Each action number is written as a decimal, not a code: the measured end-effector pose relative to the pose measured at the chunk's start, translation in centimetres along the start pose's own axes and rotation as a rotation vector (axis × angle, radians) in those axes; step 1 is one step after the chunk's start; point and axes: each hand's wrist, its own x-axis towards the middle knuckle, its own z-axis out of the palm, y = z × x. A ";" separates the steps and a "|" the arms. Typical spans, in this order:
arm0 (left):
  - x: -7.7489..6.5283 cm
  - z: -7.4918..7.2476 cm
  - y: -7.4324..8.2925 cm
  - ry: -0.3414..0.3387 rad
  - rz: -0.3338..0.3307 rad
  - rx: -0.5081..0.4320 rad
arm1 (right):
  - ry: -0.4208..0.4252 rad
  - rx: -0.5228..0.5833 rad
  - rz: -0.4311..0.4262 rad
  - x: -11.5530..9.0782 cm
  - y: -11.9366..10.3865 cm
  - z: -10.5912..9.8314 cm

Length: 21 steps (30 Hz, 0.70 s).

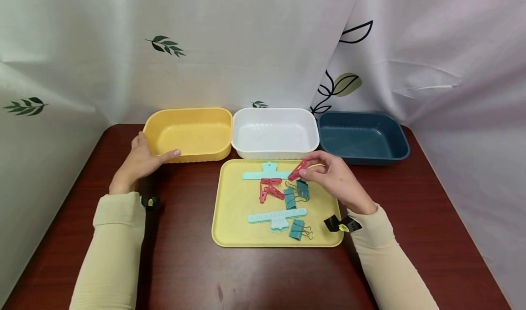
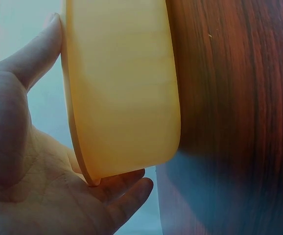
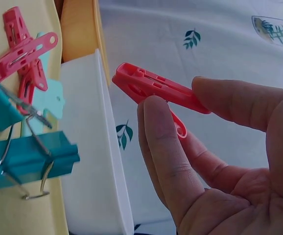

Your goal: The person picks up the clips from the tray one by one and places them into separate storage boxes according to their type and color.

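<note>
Right hand (image 1: pixel 334 177): pinching one pink-red spring clothespin (image 1: pixel 297 170) between thumb and fingertips; the clothespin is raised over the far right part of the yellow tray (image 1: pixel 232 205), one end projecting free of the fingers; a slight, even pinch should serve, as a hard squeeze on the arms might spring it open or twist it out.

Left hand (image 1: pixel 141 161): loosely spread about the near left corner of the yellow bin (image 1: pixel 193 136), thumb at the near rim, fingers against the left end; best kept light and steady, so the bin neither tips nor slides; the two hands well apart.

On the tray: three further clothespins (image 1: pixel 274 191), crowded together; three teal binder clips (image 1: pixel 295 230), two just beside the clothespins, their wire handles a likely snag, so a lift straight up seems safest; two mint bar clips (image 1: pixel 277 216).

Beyond the tray: white bin (image 1: pixel 275 139); dark blue bin (image 1: pixel 361 141).
</note>
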 end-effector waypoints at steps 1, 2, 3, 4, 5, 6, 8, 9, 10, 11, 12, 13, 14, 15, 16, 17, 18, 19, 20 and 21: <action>0.0 0.0 0.0 0.000 -0.001 -0.001 | -0.001 -0.004 -0.002 0.1 -0.2 0.1; 0.0 0.0 0.0 -0.001 -0.002 0.000 | -0.001 -0.008 -0.003 0.2 -0.4 0.2; 0.0 0.0 0.0 0.000 -0.001 0.001 | 0.000 -0.012 -0.004 0.3 -0.6 0.3; 0.0 0.0 0.0 -0.001 -0.001 0.002 | -0.001 -0.012 -0.008 0.4 -0.7 0.4; 0.0 0.0 0.0 -0.003 -0.003 -0.001 | -0.002 -0.008 -0.014 0.5 -0.9 0.5; 0.0 0.0 0.0 -0.002 -0.003 -0.003 | -0.006 -0.009 -0.022 0.6 -1.1 0.6; 0.0 0.1 0.0 -0.001 -0.004 -0.009 | -0.008 -0.002 -0.028 0.8 -1.4 0.8; 0.0 0.1 0.0 0.000 -0.004 -0.014 | -0.013 -0.002 -0.036 1.0 -1.6 0.8; 0.0 0.1 -0.1 0.001 -0.005 -0.018 | -0.015 -0.005 -0.043 1.1 -1.7 0.9; 0.0 0.1 -0.1 0.002 -0.005 -0.020 | -0.019 -0.007 -0.049 1.3 -1.8 1.0; 0.0 0.2 -0.1 0.003 -0.006 -0.023 | -0.021 -0.013 -0.053 1.5 -2.0 1.1; 0.0 0.2 -0.1 0.003 -0.007 -0.028 | -0.019 -0.016 -0.053 1.6 -2.1 1.2; 0.0 0.2 -0.1 0.003 -0.007 -0.028 | -0.019 -0.016 -0.058 1.8 -2.3 1.4; 0.0 0.2 -0.1 0.003 -0.008 -0.031 | -0.019 -0.017 -0.062 1.9 -2.5 1.5; -0.1 0.2 -0.1 0.003 -0.009 -0.033 | -0.015 -0.020 -0.060 2.1 -2.6 1.6; -0.1 0.3 -0.2 0.003 -0.009 -0.035 | -0.015 -0.016 -0.061 2.2 -2.8 1.7; -0.1 0.3 -0.2 0.003 -0.010 -0.038 | -0.014 -0.012 -0.059 2.4 -3.0 1.8; -0.1 0.3 -0.2 0.002 -0.010 -0.038 | -0.012 -0.011 -0.059 2.5 -3.1 1.9; -0.1 0.3 -0.2 0.001 -0.011 -0.038 | -0.013 -0.010 -0.058 2.7 -3.3 2.0; -0.1 0.3 -0.2 0.000 -0.011 -0.038 | -0.015 -0.003 -0.057 2.8 -3.4 2.1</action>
